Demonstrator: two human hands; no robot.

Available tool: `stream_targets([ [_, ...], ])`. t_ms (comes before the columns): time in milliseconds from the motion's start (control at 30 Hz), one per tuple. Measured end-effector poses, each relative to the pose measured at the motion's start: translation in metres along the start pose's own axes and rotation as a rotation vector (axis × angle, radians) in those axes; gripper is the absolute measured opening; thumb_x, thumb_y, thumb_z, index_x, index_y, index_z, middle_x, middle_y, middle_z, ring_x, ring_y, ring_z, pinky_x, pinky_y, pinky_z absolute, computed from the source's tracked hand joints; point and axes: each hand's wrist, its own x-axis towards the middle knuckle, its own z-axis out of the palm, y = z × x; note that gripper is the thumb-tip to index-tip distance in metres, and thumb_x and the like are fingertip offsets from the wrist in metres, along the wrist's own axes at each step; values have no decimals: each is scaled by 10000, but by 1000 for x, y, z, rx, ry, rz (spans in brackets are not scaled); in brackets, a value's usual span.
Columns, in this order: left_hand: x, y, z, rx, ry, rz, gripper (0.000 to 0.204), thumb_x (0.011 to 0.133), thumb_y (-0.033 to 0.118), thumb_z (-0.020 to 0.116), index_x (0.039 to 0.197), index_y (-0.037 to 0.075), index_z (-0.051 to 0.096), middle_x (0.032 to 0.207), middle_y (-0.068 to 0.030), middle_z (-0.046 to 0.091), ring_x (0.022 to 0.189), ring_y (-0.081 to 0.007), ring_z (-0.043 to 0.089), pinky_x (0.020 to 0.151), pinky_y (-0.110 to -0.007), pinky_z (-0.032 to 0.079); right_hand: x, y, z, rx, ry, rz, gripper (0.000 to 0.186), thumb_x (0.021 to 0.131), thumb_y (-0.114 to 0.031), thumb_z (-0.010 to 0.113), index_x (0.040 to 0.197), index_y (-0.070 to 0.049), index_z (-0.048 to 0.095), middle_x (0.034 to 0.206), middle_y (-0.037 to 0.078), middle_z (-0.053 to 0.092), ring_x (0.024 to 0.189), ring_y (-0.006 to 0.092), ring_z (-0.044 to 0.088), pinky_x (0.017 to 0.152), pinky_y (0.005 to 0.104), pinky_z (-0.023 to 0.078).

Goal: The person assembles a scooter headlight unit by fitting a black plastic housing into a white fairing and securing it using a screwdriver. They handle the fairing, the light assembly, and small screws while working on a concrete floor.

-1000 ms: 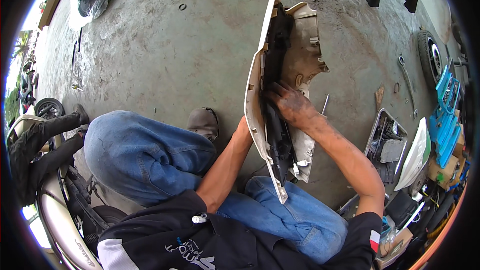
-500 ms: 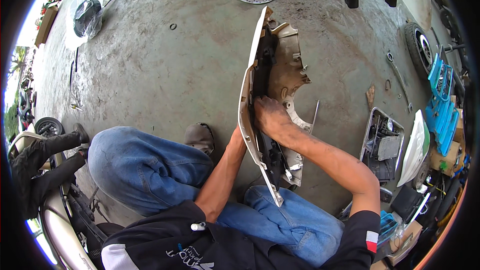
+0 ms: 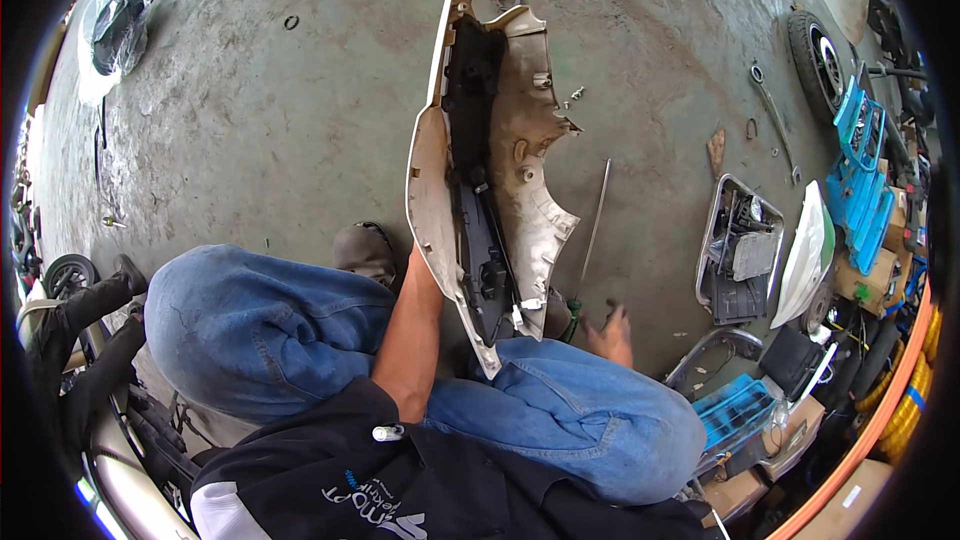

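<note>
A white motorcycle fairing panel (image 3: 535,125) stands tilted up over my lap, its brownish inner side and a black plastic inner piece (image 3: 472,110) facing me. My left forearm (image 3: 410,340) goes up behind its lower left edge; the hand itself is hidden behind the panel, which it holds up. Low over the floor beside my right knee, my right hand (image 3: 608,338) is free of the panel, slightly blurred, with fingers apart. Close to its left lies a long screwdriver (image 3: 574,320) with a green handle, its thin shaft pointing away. Small screws (image 3: 574,97) lie right of the panel.
To the right are a metal tray (image 3: 745,245) of parts, a wrench (image 3: 775,125), a wheel (image 3: 815,65), blue plastic panels (image 3: 865,180) and a white-green panel (image 3: 808,260). A plastic-wrapped part (image 3: 115,35) lies far left. Another person's legs (image 3: 85,325) show at left.
My right hand has left the inside of the panel and moved down beside the screwdriver on the floor. The panel has shifted left in view, its inner side showing more.
</note>
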Motion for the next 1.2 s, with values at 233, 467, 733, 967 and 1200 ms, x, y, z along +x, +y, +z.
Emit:
stream_targets([
  [233,10,-6,-6,-19,18,-18,465,1066,303,449,1481,95,448,1410,-73,539,1286,-185,523,1127,-325,409,-60,38,88,38,-29,299,542,881,-211,722,1341,3,529,1227,240,638,1153,397,612,1028,476,476],
  [467,9,-13,-3,-71,45,-19,482,1058,322,462,1484,97,450,1414,-71,539,1286,-185,523,1126,-326,409,-122,74,-12,221,104,262,486,868,-141,699,1308,15,563,1208,225,651,1132,375,625,1022,455,484],
  [733,4,-24,-1,-108,73,10,502,1049,342,476,1487,99,451,1418,-69,539,1286,-186,522,1125,-327,408,-154,34,-188,348,354,-1,433,853,-60,674,1271,28,602,1186,208,666,1109,351,639,1014,432,494],
  [967,14,-41,10,-143,63,28,520,1041,360,489,1490,101,453,1421,-67,540,1287,-187,521,1124,-328,408,-190,-62,-310,-49,725,-406,458,860,-256,564,1161,78,652,1030,152,645,919,246,627,767,343,516],
  [1200,19,-41,11,-151,71,39,538,1033,378,502,1492,103,454,1425,-65,540,1287,-187,520,1123,-329,408,-169,-147,-289,-152,709,-680,521,942,-414,600,1088,83,663,937,173,585,856,275,561,727,373,471],
])
